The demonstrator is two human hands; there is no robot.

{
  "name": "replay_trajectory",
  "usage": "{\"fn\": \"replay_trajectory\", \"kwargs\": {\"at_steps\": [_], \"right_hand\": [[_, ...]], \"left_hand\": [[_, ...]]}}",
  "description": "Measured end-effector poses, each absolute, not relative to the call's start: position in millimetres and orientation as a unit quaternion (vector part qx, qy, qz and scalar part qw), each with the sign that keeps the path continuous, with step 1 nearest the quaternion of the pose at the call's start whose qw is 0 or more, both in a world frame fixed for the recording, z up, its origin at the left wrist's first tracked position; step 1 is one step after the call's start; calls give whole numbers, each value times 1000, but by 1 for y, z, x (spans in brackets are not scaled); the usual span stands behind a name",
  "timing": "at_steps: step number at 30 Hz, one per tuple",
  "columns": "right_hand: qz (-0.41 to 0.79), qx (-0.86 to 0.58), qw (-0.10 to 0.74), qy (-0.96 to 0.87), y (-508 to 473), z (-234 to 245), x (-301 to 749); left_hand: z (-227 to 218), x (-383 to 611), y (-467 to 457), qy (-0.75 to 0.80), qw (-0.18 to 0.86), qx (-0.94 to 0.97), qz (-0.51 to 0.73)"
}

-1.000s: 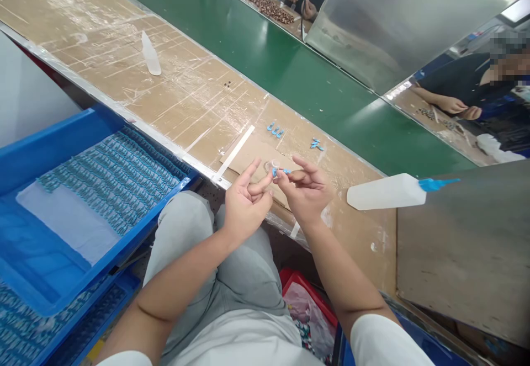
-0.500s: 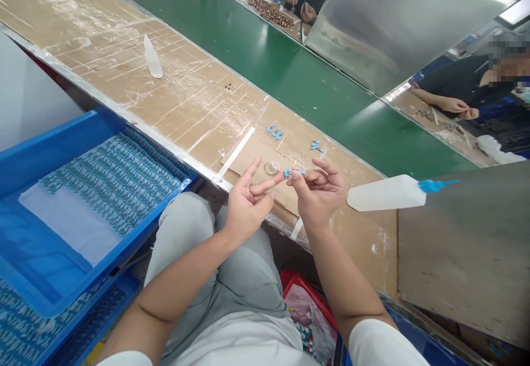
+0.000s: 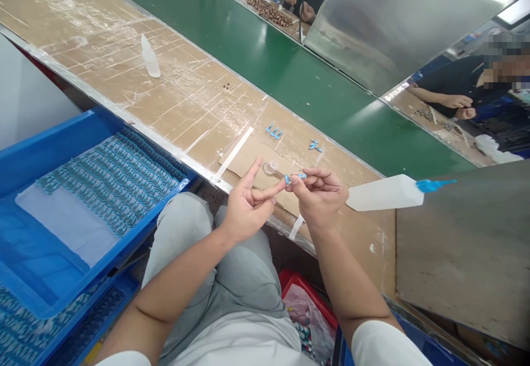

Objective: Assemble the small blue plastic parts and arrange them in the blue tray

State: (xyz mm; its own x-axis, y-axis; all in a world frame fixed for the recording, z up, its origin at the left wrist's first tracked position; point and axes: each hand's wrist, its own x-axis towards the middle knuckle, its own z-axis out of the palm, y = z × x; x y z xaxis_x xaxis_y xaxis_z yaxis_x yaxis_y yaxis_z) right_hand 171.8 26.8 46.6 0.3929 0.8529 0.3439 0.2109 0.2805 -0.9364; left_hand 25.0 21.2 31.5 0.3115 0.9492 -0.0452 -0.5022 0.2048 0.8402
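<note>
Over the cardboard, my right hand [image 3: 321,195] is closed in a pinch on a small blue piece [image 3: 301,176], partly hidden by the thumb. My left hand [image 3: 250,203] has its fingers apart, the index raised. One stretched finger of it reaches a blue end [image 3: 287,179] at the right thumb; whether this belongs to the same piece I cannot tell. Just behind the fingers sits a small clear round dish [image 3: 270,167]. Beyond it lie three blue hook-shaped pieces [image 3: 274,131] in a row and a little cluster of blue pieces [image 3: 315,146].
A white bottle with a blue nozzle [image 3: 385,192] lies right of my hand; another white bottle [image 3: 150,57] is farther left. A green belt [image 3: 232,29] runs behind the bench. Blue trays [image 3: 93,189] of teal pieces stand left, a red bin [image 3: 327,305] below. Co-workers sit opposite.
The blue piece has tilted slightly between my hands, and my right fingers have closed up a little. The view has shifted a touch; the things on the bench stay put.
</note>
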Motion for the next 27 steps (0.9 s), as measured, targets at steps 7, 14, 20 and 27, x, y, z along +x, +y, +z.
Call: {"fn": "replay_trajectory", "kwargs": {"at_steps": [7, 14, 20, 27], "right_hand": [[179, -545, 654, -493, 52, 54, 191], [66, -704, 423, -567, 136, 6, 248], [29, -745, 297, -596, 171, -26, 262], [14, -746, 272, -608, 174, -28, 260]], "left_hand": [[25, 22, 43, 310, 725, 279, 548], [7, 6, 71, 297, 757, 143, 564], [4, 0, 80, 259, 808, 39, 528], [2, 1, 83, 249, 811, 22, 529]]}}
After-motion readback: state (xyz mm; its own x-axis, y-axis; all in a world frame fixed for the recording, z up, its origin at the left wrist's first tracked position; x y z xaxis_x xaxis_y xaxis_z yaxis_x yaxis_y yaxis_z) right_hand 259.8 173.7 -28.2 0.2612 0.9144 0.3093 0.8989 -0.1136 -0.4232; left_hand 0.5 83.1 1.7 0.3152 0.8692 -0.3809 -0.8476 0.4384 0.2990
